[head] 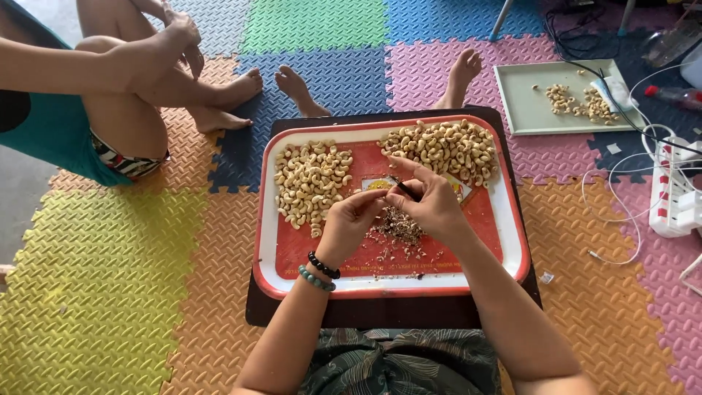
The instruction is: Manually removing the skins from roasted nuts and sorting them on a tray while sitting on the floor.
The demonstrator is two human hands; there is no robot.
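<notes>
Over the red tray (281,252), the left hand (349,219) pinches a cashew tight while the right hand (431,199), closed on a small knife (404,188), should scrape lightly to spare the kernel.

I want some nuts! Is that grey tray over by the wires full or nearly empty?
Nearly empty. The grey tray holds only a small scatter of cashews near its right end; most of its surface is bare.

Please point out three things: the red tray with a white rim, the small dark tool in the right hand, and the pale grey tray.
Red tray with white rim (267,219), head view, left rim.
Small dark tool (402,187), head view, shaft.
Pale grey tray (526,110), head view, bare bottom.
</notes>
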